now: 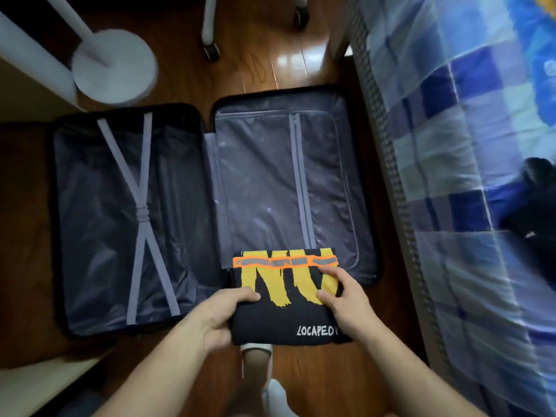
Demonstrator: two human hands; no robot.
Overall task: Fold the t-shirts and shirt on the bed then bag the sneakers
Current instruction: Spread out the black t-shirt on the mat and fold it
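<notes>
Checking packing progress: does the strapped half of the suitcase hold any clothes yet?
No, the strapped half shows only bare lining under its crossed straps.

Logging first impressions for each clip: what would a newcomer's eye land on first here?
The folded black t-shirt with yellow lettering and an orange strip, low in the middle, held by the left hand and right hand. Behind it, an open suitcase lies flat on the wooden floor, beside the blue checked bed at right.
</notes>
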